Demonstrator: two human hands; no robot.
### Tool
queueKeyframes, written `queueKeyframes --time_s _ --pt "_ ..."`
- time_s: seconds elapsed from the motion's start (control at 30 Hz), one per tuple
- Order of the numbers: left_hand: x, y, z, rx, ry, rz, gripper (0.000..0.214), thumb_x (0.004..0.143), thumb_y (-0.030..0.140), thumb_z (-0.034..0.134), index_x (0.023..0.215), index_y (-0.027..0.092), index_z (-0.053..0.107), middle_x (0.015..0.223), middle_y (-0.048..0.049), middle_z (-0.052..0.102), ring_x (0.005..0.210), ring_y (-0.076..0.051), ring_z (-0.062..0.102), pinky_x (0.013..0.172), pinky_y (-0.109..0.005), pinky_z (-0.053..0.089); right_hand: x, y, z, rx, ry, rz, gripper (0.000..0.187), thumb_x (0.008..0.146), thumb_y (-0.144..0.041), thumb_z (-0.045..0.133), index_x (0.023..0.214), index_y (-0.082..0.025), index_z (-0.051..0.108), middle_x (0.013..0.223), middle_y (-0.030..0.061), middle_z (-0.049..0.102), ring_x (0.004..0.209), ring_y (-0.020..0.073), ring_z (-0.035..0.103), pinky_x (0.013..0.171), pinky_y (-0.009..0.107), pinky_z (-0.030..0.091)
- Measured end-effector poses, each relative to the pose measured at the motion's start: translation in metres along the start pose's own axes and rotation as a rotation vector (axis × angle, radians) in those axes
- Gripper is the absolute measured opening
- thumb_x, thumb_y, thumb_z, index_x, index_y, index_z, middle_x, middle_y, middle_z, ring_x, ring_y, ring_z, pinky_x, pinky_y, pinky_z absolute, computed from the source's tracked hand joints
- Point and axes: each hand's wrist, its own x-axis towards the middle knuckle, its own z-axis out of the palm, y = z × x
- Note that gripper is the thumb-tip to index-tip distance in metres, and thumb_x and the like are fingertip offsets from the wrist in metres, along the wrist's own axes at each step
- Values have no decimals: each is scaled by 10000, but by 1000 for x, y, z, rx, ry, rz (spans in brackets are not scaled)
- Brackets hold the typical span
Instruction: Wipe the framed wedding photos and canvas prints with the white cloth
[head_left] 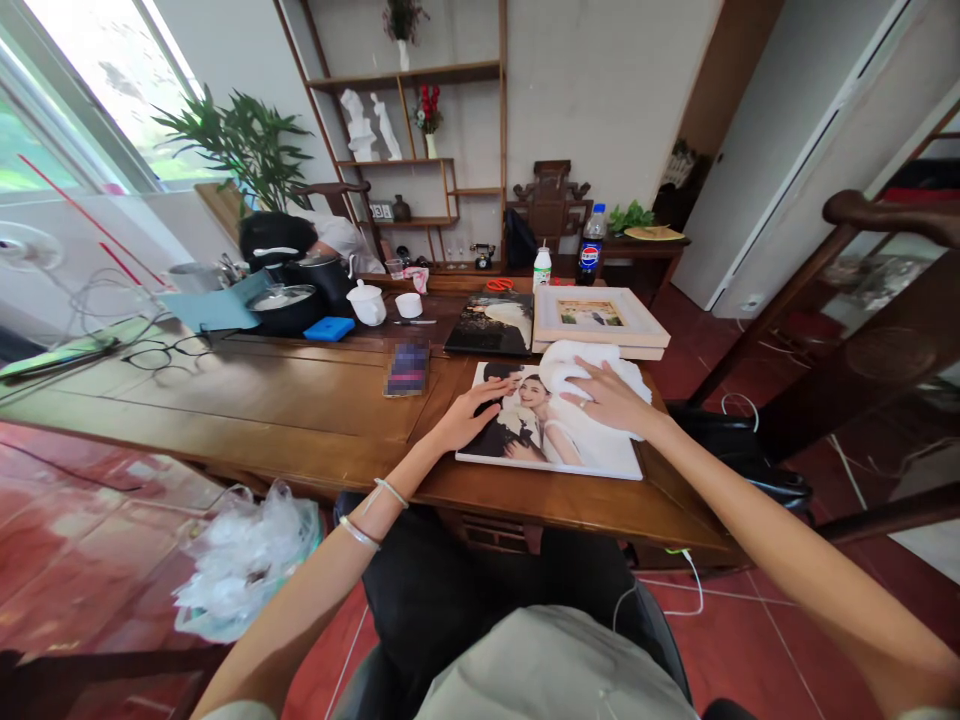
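Observation:
A large photo print of two people lies flat on the wooden desk in front of me. My left hand rests on its left edge with fingers stretched flat. My right hand presses a white cloth onto the print's upper right part, fingers spread over the cloth. Two bangles circle my left wrist.
Behind the print lie a dark photo album and a white framed picture. A phone, glasses, cups, pots, a blue box, a cola bottle and a white bottle stand farther back. A plastic bag lies on the floor at left.

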Motion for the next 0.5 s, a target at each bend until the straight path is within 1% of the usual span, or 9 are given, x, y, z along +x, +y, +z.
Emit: queueKeyframes --time_s 0.07,0.13,0.2,0.23,0.3,0.37,0.43,0.5 --pt "0 0 0 -6 6 7 375 915 330 461 1268 244 554 1350 -35 535 1324 -224 399 1130 -453 277 -4 -9 -2 -15 -7 -23 384 935 -361 372 1174 -183 613 1403 149 445 1375 306 239 1066 607 191" --pt "0 -1 1 -14 8 15 371 914 327 464 1264 245 559 1349 -37 537 1323 -224 400 1132 -454 272 -20 -24 -6 -5 -40 -100 326 911 -261 405 1118 -181 643 1384 151 468 1378 285 238 1072 588 200" --pt "0 -1 1 -18 7 19 372 914 327 464 1263 241 560 1353 -42 532 1328 -227 393 1133 -457 269 -45 -46 -11 24 -88 -205 310 862 -164 440 1074 -208 662 1405 116 452 1388 264 211 1089 576 174" --pt "0 -1 1 -16 8 19 375 915 327 463 1267 240 556 1357 -44 528 1329 -228 390 1133 -458 269 -59 -57 -14 42 -105 -241 327 832 -126 459 1068 -222 664 1435 92 416 1395 261 188 1098 577 146" --pt "0 -1 1 -12 8 21 383 918 324 456 1281 237 543 1363 -45 521 1330 -228 388 1134 -459 264 -84 -79 -21 70 -151 -329 325 817 -118 486 1057 -242 666 1479 48 348 1404 256 148 1114 567 109" --pt "0 -1 1 -12 4 24 388 921 318 449 1291 234 532 1366 -45 519 1332 -225 386 1136 -461 258 -99 -93 -25 93 -187 -387 300 838 -152 502 1070 -255 659 1490 28 327 1405 247 147 1129 544 89" --pt "0 -2 1 -15 -1 27 385 921 318 450 1284 227 538 1358 -51 526 1334 -225 382 1137 -461 255 -100 -93 -28 114 -195 -394 258 865 -199 504 1063 -241 664 1475 44 357 1396 242 186 1140 514 94" --pt "0 -3 2 -15 3 34 378 919 322 455 1268 219 553 1349 -60 534 1333 -228 383 1135 -464 259 -87 -79 -27 136 -166 -350 244 893 -253 484 1046 -216 670 1453 68 393 1379 252 242 1140 493 129"
